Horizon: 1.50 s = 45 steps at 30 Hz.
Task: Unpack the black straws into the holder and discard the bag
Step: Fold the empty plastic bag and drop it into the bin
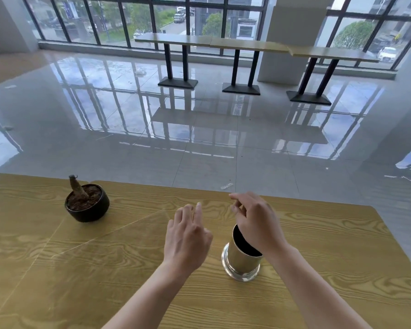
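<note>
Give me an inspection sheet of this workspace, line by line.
Surface: wood-grain table, glossy.
Job's things: holder upright, dark inside; contents cannot be told. No bag seen on the table.
Clutter: potted plant at far left.
Hands: left hand open beside the holder; right hand above its rim, fingers loosely curled, nothing visibly held.
Cables: nothing seen.
Surroundings: shiny tiled floor, small wrapper on it, bar tables by windows.

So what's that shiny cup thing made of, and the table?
The holder looks like clear glass: its thick base rim glints and the wood shows through. The table looks like glossy wood-grain laminate or varnished wood, with wavy yellow grain and window glare.
</note>
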Available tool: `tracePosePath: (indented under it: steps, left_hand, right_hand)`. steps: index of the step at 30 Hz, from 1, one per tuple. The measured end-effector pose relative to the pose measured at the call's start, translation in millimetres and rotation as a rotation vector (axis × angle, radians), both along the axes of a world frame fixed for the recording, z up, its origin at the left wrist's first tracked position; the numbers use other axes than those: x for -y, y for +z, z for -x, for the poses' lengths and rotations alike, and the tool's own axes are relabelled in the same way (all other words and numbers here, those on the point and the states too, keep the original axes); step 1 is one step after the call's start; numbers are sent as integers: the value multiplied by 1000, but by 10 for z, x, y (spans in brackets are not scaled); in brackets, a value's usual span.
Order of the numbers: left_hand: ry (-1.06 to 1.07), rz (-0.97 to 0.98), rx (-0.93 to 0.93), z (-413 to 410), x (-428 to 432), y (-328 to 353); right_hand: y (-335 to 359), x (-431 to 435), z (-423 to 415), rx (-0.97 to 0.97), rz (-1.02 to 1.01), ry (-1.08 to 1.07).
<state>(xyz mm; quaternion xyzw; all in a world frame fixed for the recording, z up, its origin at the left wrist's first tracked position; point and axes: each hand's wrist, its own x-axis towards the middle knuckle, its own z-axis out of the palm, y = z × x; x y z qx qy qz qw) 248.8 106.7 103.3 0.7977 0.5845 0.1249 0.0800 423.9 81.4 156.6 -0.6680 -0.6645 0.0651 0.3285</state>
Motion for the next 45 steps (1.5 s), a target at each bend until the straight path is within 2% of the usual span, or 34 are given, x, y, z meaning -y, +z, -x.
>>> tracePosePath:
  steps: [5,8,13,17,22,33,38,45]
  left_hand:
    - [86,-58,-49,537,-44,86]
    - [162,-55,-54,899,-24,61]
    - [286,21,-97,1570,112,-162]
    - [395,136,-129,2145,304,-495]
    - [503,280,-188,2644,541,-885]
    - [852,510,-31,2846,667,-1325]
    - [981,539,47,2904,686,-1369]
    - [1045,569,172,2993,670,-1388]
  right_hand:
    - [-4,-246,534,-28,-11,150]
    - [-195,-339,833,-53,66,182]
    - [-737,-372,1150,-71,392,120]
    - [-1174,-303,1201,78,684,16]
    - [-1472,-247,1242,112,876,-67]
    - [-1641,-250,1349,33,886,-160]
    - [-1710,-226,1309,-203,863,-231]
    - [-1846,-163,1298,-519,791,-326]
